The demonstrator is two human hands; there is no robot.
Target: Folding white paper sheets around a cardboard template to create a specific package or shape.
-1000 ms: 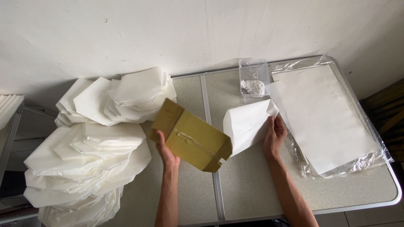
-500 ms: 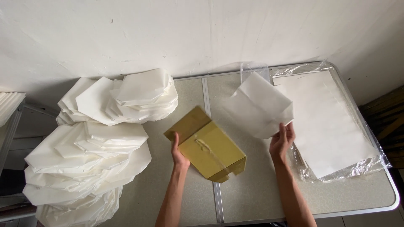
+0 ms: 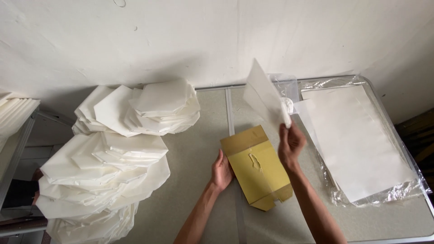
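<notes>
right hand – fingers pinch one white sheet | left hand – fingers flat, steadying one cardboard box

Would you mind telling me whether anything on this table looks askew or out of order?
Mostly tidy. The folded white pieces at the left are heaped unevenly and overhang the table edge. The plastic wrap under the white sheet stack is crumpled. No spill or damage shows.
</notes>
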